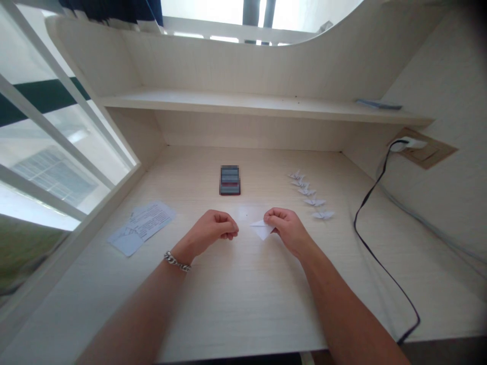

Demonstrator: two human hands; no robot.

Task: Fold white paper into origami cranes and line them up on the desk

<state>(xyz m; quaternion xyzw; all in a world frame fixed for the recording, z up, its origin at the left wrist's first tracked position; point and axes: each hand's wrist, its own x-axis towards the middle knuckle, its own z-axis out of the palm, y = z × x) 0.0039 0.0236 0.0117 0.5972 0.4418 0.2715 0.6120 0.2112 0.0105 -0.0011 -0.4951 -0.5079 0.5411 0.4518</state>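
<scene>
My right hand (286, 226) pinches a small folded white paper piece (262, 228) just above the pale wooden desk (243, 304). My left hand (215, 229) hovers a short way to the left of the paper, fingers curled into a loose fist with nothing visible in them; a metal chain bracelet (177, 261) circles that wrist. A phone (230, 180) lies flat on the desk behind both hands.
Several small folded paper cranes (310, 195) stand in a row at the right. Printed paper sheets (142, 225) lie at the left near the window. A black cable (375, 253) runs from a wall socket (413, 147) across the desk's right side. A shelf (258, 104) spans the back.
</scene>
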